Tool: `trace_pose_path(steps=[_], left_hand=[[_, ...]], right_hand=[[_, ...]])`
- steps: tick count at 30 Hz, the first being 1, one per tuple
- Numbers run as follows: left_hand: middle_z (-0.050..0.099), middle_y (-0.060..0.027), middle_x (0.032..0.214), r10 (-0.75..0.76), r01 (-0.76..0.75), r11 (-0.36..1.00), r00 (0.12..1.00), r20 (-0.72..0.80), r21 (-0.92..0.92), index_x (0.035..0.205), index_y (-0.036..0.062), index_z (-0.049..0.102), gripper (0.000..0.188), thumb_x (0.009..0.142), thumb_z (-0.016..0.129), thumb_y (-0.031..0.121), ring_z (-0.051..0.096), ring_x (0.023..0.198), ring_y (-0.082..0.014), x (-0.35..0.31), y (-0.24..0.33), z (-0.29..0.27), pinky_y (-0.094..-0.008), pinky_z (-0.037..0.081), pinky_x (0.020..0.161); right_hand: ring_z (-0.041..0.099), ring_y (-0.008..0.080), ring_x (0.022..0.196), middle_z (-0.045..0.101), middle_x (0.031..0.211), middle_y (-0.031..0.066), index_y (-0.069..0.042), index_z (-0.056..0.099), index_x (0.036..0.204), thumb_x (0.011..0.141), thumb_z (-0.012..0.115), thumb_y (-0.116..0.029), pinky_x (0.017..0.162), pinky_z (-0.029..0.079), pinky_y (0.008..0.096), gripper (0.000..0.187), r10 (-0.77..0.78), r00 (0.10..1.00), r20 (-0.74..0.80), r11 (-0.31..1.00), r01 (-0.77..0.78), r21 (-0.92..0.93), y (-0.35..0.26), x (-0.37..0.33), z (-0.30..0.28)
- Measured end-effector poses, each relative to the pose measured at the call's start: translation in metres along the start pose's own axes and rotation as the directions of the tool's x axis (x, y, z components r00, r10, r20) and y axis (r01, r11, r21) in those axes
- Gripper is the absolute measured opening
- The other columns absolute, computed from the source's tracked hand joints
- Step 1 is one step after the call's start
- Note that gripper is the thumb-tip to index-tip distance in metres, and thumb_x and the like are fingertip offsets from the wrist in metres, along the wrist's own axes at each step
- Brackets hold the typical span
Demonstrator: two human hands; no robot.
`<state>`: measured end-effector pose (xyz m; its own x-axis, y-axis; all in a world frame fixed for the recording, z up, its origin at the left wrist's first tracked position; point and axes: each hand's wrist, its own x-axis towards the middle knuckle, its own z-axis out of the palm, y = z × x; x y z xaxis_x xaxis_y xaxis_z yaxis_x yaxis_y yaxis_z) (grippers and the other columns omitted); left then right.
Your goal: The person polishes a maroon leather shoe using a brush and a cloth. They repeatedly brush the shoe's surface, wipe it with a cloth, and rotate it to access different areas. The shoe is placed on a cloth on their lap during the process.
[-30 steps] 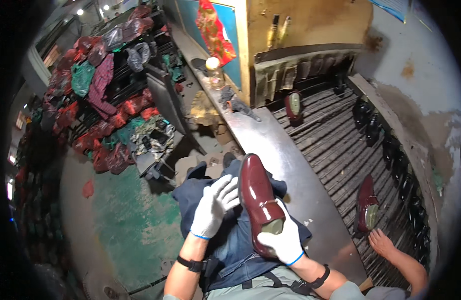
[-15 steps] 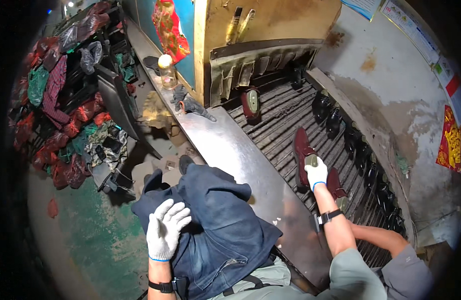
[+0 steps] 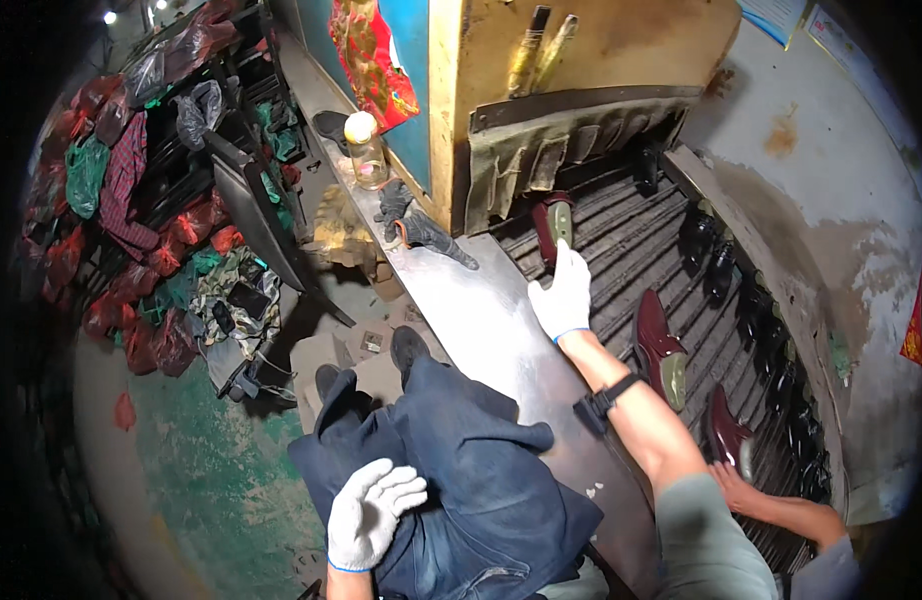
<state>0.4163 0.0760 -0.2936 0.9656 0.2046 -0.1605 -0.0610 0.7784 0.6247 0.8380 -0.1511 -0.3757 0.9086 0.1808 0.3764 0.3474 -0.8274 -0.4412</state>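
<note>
Right hand [image 3: 564, 298] moved forward, shoe [image 3: 548, 222] just beyond

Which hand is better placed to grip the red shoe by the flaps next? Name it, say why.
Right, it seems: the right hand has its fingertips close to the shoe; the left hand is open over the lap, farther away.
</note>
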Motion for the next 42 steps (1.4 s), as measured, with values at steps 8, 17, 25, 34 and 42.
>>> trace_pose_path(steps=[8, 17, 25, 34, 42], left_hand=[[0.054, -0.0392, 0.159, -0.050, 0.052, 0.998, 0.996, 0.078, -0.021, 0.165, -0.0072, 0.044, 0.081, 0.110, 0.070, 0.047, 0.056, 0.148, -0.0537, 0.008, 0.013, 0.003, -0.0663, 0.046, 0.123], [0.052, -0.0404, 0.160, -0.113, 0.113, 0.993, 0.994, 0.006, -0.037, 0.164, -0.0112, 0.042, 0.087, 0.108, 0.072, 0.048, 0.052, 0.152, -0.0533, 0.013, 0.018, 0.009, -0.0637, 0.040, 0.128], [0.046, -0.0299, 0.170, -0.064, 0.057, 0.989, 0.997, -0.046, -0.137, 0.174, -0.0004, 0.029, 0.109, 0.099, 0.080, 0.060, 0.050, 0.155, -0.0442, 0.038, -0.005, 0.058, -0.0592, 0.039, 0.131], [0.069, -0.0202, 0.142, -0.100, 0.091, 0.995, 0.952, -0.288, -0.046, 0.159, -0.0047, 0.049, 0.069, 0.099, 0.077, 0.013, 0.070, 0.130, -0.0371, -0.036, -0.013, 0.064, -0.0547, 0.058, 0.111], [0.079, -0.0213, 0.131, -0.040, 0.158, 0.789, 0.977, -0.208, 0.594, 0.137, -0.0087, 0.071, 0.041, 0.105, 0.073, 0.017, 0.075, 0.123, -0.0276, 0.001, 0.046, 0.042, -0.0397, 0.058, 0.110]], right_hand=[[0.070, 0.0529, 0.119, 0.074, 0.129, 0.0331, -0.006, 0.064, 0.148, 0.096, 0.072, -0.042, 0.105, 0.055, 0.0589, 0.064, 0.184, 0.972, 0.143, 0.960, -0.209, 0.185, 0.008, 0.152, 0.124], [0.065, 0.0141, 0.068, 0.073, 0.109, 0.0033, -0.003, 0.075, 0.142, 0.107, 0.062, -0.004, 0.062, 0.056, 0.0294, 0.037, 0.477, 0.841, 0.256, 0.246, -0.407, 0.880, -0.071, 0.050, 0.027], [0.071, 0.0123, 0.084, 0.077, 0.110, 0.0089, 0.009, 0.034, 0.171, 0.095, 0.060, 0.002, 0.083, 0.060, 0.0295, 0.081, -0.081, 0.857, 0.509, 0.528, -0.396, 0.751, -0.144, -0.207, -0.190], [0.063, 0.0239, 0.113, 0.062, 0.134, 0.0142, -0.011, 0.035, 0.176, 0.089, 0.088, -0.014, 0.103, 0.056, 0.0365, 0.102, 0.246, 0.969, 0.029, 0.919, -0.243, 0.309, -0.004, -0.054, -0.041], [0.075, 0.0377, 0.116, 0.079, 0.126, 0.0207, -0.002, 0.060, 0.155, 0.082, 0.095, -0.031, 0.103, 0.057, 0.0449, 0.086, 0.340, 0.935, 0.101, 0.854, -0.352, 0.383, 0.102, 0.095, 0.066]])
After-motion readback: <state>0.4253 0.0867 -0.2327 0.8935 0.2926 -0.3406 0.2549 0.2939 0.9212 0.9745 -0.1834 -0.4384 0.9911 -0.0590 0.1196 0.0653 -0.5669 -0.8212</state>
